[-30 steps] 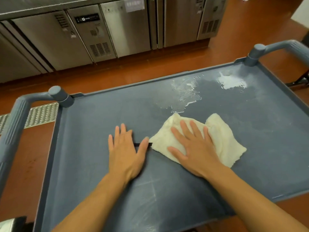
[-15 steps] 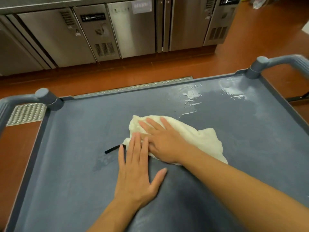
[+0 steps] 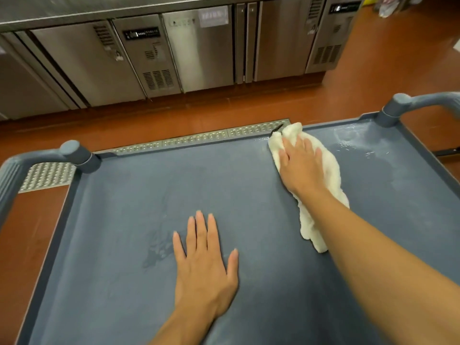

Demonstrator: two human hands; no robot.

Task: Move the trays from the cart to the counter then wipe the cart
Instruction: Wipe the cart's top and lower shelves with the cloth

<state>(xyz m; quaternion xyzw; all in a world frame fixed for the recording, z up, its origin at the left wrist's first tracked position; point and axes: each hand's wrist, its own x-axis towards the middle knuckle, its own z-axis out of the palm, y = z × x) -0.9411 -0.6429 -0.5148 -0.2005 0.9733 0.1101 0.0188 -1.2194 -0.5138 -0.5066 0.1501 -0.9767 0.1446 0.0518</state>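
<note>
The grey-blue cart top (image 3: 124, 220) fills the lower view and carries no trays. A white cloth (image 3: 331, 175) lies on it near the far rim, right of centre, with a small black tag at its far tip. My right hand (image 3: 301, 165) presses flat on the cloth, fingers straight and pointing at the far edge. My left hand (image 3: 204, 265) rests flat on the bare cart surface near the middle, fingers spread. A wet, shiny patch (image 3: 358, 140) shows at the far right corner.
Cart handle posts rise at the far left (image 3: 74, 153) and far right (image 3: 395, 108). Beyond the cart lie a red floor (image 3: 174, 118), a metal drain grate (image 3: 194, 140) and a row of steel under-counter fridges (image 3: 174, 51).
My right hand has pushed the cloth from the cart's middle out to the far rim on the right. My left hand has come off the cloth and stayed flat near the middle.
</note>
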